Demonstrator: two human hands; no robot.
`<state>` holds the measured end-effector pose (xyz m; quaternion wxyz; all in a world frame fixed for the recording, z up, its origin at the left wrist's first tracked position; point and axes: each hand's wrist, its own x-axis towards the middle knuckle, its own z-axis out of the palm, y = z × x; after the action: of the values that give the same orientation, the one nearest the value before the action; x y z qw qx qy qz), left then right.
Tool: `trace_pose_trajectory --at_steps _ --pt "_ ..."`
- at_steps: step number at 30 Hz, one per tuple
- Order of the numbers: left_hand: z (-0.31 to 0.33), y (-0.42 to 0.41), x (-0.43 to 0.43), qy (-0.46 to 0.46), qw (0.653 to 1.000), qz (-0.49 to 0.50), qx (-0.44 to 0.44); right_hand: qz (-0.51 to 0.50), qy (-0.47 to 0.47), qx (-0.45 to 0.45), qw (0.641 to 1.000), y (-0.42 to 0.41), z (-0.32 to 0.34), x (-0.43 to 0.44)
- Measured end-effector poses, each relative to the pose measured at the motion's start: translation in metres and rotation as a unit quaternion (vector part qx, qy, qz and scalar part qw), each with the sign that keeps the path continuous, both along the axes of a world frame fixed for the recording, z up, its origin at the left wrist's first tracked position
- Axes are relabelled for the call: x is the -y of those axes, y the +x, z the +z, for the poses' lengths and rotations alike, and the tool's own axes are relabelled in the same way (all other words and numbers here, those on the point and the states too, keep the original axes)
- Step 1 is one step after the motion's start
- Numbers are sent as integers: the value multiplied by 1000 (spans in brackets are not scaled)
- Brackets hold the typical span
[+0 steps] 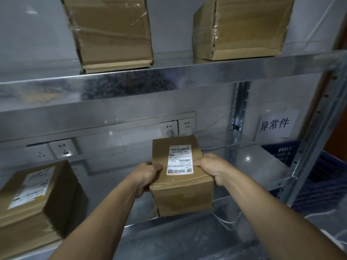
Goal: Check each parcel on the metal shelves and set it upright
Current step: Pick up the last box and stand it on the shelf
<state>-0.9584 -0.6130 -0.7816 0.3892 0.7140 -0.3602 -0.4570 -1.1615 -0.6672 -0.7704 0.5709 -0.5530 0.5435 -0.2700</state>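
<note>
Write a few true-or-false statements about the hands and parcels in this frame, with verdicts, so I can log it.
1. The left hand and right hand grip the centre parcel from opposite sides. True.
2. The upper shelf holds nothing. False: a left box and a right box sit on it.
3. The centre parcel's label faces the camera. True.
4. The lower-left parcel carries no label. False: a white label lies on its top.
</note>
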Motion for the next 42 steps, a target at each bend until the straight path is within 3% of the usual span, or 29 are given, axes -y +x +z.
trace_pose_trajectory --at_steps 12,18,25,31,36,42 --pt "11 -9 -22 -13 999 21 -28 -12 25 85 996 -9 -2 -13" --pt "20 -1 -33 -71 994 45 -68 -53 -6 133 990 -7 12 -19" --pt "24 7 -37 -128 977 41 -163 -68 11 138 988 -12 25 -20" --pt "28 12 -37 -131 964 36 -228 -40 35 81 995 -14 29 -17" --pt "38 10 -39 -118 969 48 -210 -34 40 79 995 -14 33 -17" --pt "48 9 -35 -120 980 48 -148 -69 -13 172 983 -11 41 -14"
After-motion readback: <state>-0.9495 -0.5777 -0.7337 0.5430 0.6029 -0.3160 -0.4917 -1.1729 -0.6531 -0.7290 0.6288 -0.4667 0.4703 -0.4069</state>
